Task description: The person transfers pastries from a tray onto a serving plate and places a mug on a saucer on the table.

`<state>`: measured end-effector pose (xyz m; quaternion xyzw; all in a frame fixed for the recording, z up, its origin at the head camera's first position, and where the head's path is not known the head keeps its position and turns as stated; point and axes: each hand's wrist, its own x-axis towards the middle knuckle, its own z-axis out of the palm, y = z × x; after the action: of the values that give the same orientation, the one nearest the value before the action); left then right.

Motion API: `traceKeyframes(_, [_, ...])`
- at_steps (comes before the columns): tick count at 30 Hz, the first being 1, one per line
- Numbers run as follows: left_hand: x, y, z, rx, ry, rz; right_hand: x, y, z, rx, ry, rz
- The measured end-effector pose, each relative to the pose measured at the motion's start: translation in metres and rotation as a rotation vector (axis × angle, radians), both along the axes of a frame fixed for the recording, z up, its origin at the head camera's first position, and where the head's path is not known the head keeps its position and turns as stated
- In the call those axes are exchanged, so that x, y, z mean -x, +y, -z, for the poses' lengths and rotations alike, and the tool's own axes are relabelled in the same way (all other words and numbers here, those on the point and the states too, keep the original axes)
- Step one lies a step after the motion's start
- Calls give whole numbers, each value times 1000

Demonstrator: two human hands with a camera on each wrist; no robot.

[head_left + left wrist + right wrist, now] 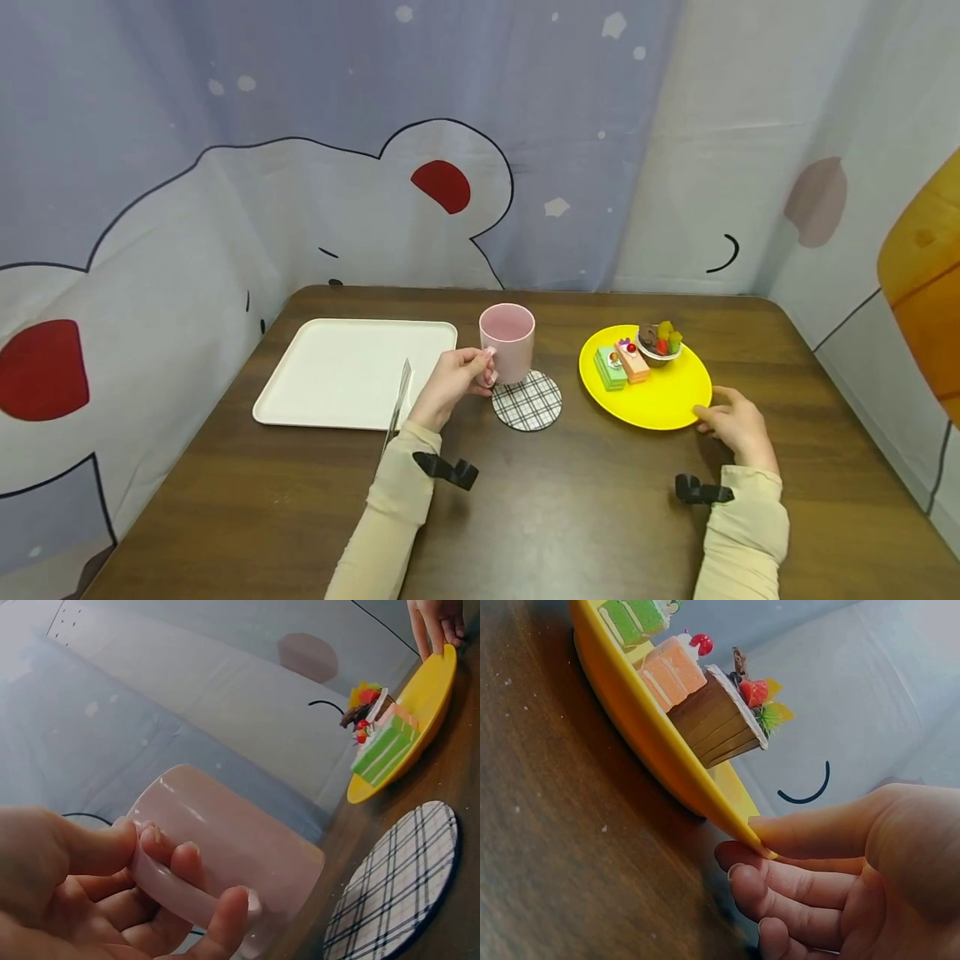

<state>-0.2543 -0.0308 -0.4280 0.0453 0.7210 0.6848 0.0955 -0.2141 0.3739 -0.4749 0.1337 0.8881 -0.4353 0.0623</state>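
A pink mug (508, 350) is held by its handle in my left hand (450, 382). In the left wrist view the thumb presses the top of the handle, and fingers curl through and under it. Just in front of the mug lies a round plaid coaster (528, 404); the mug's base overlaps its far edge in the head view. My right hand (741, 427) pinches the near right rim of a yellow plate (652, 408) between thumb and fingers. On that plate are a green cake slice (611, 371), an orange cake slice (633, 362) and a fruit-topped cupcake (720, 724).
A white rectangular tray (345, 375) lies on the left of the brown table (555, 517). A thin metal utensil (402, 396), perhaps a knife, crosses its near right edge, partly hidden by my left arm. A printed curtain (570, 108) hangs behind.
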Motion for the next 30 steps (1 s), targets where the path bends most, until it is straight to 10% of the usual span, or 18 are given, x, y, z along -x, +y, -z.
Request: traceKeyframes(30, [2, 4, 22, 99, -73, 307, -2, 1, -2, -18, -14, -33])
